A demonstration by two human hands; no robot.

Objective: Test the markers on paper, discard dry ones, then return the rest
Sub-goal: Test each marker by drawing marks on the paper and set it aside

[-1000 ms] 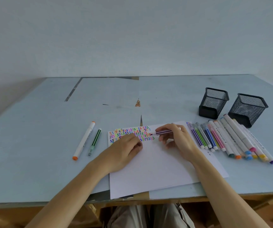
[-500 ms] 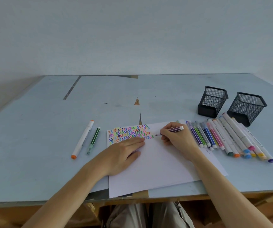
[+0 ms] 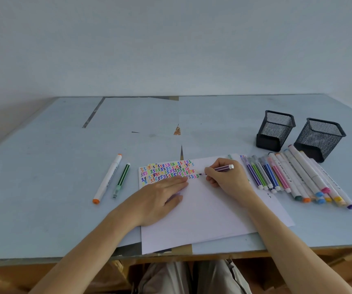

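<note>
Pinching the purple marker (image 3: 221, 168) in our right hand (image 3: 226, 177), fingers curled round the barrel, we have its tip down on the paper (image 3: 202, 211) just past the right end of the coloured squiggles (image 3: 167, 171). A second ago the marker lay almost level in our fingers, its tip hovering by the rows; now the barrel is tilted up, white end cap pointing right, and a small dark mark sits at the tip. We judge that the test stroke is just starting, and that this marker is giving ink, though the mark is too small to be sure.

Our left hand (image 3: 160, 196) has changed too: a second ago the fingers were curled on the sheet, and now they lie flat and straight, pressing the paper down just below the squiggles so it will not slide under the stroke. It holds nothing.

Out to the right, a row of markers (image 3: 294, 179) lies side by side, its nearest ones resting on the paper's edge. Beyond them stand two black mesh cups (image 3: 300, 134), which look empty from here. Well to the left of the paper, an orange-capped marker (image 3: 107, 179) and a green marker (image 3: 122, 179) lie apart on the table (image 3: 43, 166); we take them for the dry discards, but cannot tell.

If the purple line comes out solid, it goes with the keepers on the right.
</note>
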